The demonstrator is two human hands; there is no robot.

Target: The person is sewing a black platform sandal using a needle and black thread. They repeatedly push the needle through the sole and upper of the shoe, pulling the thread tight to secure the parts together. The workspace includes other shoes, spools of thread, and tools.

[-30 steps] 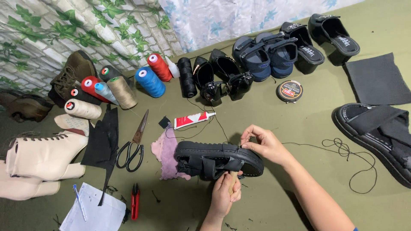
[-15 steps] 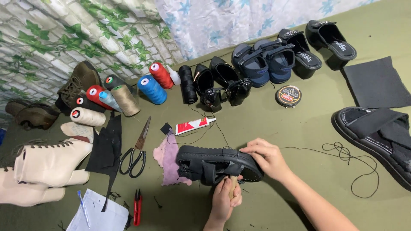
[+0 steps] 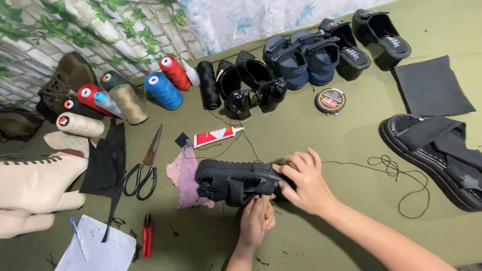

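1. Fingers (image 3: 296,163) of right hand (image 3: 306,183): closed over heel end of black chunky-soled sandal (image 3: 233,179).
2. Left hand (image 3: 256,221): gripping pale tool handle (image 3: 265,205) beneath sandal.
3. Sandal: on its side, olive desk (image 3: 321,135), touching pink cloth scrap (image 3: 183,173).

black chunky sandal (image 3: 233,180), on its side, held

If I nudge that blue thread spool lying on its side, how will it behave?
The blue thread spool is a cone lying on its side, so it would probably roll in a curve, not straight. Spools flank it, likely stopping it soon. Its wound thread looks grippy, not slippery.
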